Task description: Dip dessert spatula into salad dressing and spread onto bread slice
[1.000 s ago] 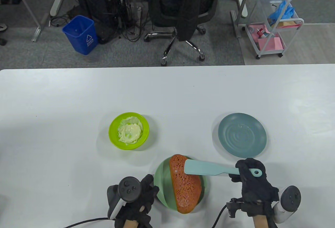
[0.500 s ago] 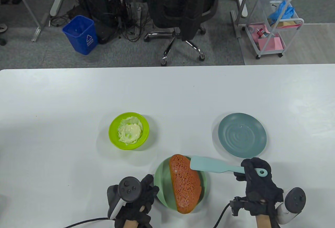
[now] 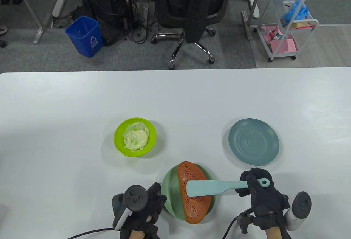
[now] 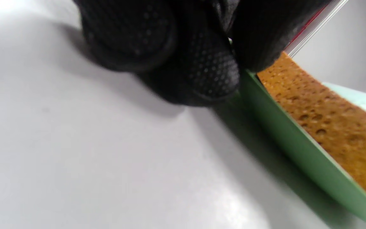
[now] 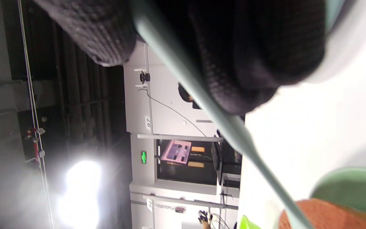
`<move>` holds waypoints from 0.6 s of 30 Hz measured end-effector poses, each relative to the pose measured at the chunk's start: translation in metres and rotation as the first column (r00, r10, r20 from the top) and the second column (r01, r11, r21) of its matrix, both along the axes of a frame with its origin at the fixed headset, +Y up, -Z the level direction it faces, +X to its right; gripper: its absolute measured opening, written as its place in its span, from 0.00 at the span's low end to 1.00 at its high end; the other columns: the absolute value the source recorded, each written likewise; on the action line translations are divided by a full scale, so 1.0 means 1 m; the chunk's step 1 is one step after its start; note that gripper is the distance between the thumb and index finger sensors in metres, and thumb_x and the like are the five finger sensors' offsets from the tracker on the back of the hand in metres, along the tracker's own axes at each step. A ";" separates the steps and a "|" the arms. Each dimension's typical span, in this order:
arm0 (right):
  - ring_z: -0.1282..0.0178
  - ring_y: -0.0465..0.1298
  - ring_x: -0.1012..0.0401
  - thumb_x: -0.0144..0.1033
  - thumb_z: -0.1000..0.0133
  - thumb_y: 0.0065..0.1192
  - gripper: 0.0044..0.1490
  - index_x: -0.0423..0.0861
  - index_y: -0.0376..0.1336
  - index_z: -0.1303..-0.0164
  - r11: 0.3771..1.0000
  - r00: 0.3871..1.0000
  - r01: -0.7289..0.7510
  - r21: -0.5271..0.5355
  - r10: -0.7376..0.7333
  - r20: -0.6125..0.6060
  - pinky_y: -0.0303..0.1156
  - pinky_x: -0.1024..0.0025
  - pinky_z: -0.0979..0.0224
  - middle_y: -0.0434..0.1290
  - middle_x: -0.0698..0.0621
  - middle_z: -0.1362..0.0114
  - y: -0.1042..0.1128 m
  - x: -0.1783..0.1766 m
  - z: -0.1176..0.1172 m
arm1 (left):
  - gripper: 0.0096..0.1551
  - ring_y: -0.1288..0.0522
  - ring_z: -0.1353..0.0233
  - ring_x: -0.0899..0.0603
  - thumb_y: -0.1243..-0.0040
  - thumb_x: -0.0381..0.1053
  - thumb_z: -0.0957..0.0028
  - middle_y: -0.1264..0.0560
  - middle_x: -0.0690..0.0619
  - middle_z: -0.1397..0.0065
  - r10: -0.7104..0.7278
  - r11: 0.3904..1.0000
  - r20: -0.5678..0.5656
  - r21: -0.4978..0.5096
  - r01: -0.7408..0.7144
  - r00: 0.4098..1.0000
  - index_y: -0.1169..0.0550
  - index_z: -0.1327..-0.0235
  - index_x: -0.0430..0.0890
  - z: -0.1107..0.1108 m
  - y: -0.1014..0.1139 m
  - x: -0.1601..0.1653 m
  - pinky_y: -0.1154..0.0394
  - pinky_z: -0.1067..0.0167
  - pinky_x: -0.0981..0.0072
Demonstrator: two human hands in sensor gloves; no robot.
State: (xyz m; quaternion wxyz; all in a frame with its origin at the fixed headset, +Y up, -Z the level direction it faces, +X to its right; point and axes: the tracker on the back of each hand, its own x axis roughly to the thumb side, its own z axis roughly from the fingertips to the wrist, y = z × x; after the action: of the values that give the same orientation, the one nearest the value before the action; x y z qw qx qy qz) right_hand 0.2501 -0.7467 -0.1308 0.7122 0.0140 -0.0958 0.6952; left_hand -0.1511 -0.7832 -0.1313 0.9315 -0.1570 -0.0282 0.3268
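Note:
An orange-brown bread slice [image 3: 195,206] lies on a green plate [image 3: 170,188] near the table's front edge. My right hand [image 3: 259,189] grips the handle of a pale teal dessert spatula [image 3: 208,188], whose blade lies flat across the middle of the bread. My left hand [image 3: 153,199] rests on the table and touches the plate's left rim; the left wrist view shows its fingers [image 4: 202,63] against the rim [image 4: 284,133]. A lime green bowl [image 3: 119,134] of creamy salad dressing [image 3: 135,139] sits to the back left of the plate.
An empty blue-grey plate [image 3: 254,142] sits at the right, just behind my right hand. The white table [image 3: 82,107] stretches back to its far edge. Beyond it are an office chair [image 3: 189,11], a blue bin [image 3: 84,36] and a cart [image 3: 288,27].
My right hand has swept the spatula from the bread's upper right edge down and left, so its blade now lies across the middle of the slice. The left hand has not moved.

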 end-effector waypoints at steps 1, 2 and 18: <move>0.56 0.85 0.44 0.47 0.40 0.68 0.25 0.47 0.62 0.39 1.000 1.000 -0.005 -0.013 0.004 -0.007 0.83 0.58 0.55 0.72 0.39 0.39 -0.001 -0.001 0.000 | 0.35 0.11 0.61 0.54 0.35 0.56 0.38 0.16 0.53 0.48 0.000 1.000 0.000 0.000 0.000 1.000 0.27 0.25 0.38 0.000 0.000 0.000 0.14 0.60 0.66; 0.55 0.85 0.44 0.47 0.40 0.68 0.25 0.47 0.62 0.39 1.000 1.000 -0.005 -0.025 0.005 -0.015 0.82 0.58 0.55 0.72 0.39 0.39 -0.001 -0.001 -0.001 | 0.35 0.11 0.61 0.54 0.35 0.56 0.38 0.16 0.53 0.48 0.000 1.000 0.000 0.000 0.000 1.000 0.27 0.25 0.38 0.000 0.000 0.000 0.14 0.60 0.66; 0.54 0.83 0.42 0.44 0.39 0.67 0.24 0.47 0.62 0.38 1.000 0.993 -0.029 -0.004 0.029 0.119 0.79 0.54 0.53 0.70 0.39 0.38 0.010 0.017 0.005 | 0.35 0.11 0.61 0.54 0.35 0.56 0.39 0.16 0.53 0.48 0.000 1.000 -0.001 0.000 0.000 1.000 0.27 0.25 0.38 0.000 0.000 0.000 0.14 0.60 0.66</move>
State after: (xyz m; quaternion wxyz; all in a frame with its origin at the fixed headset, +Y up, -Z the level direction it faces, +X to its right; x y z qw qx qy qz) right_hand 0.2673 -0.7372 -0.1256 0.6951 -0.0269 -0.1370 0.7052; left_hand -0.1510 -0.7834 -0.1313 0.9315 -0.1570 -0.0279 0.3269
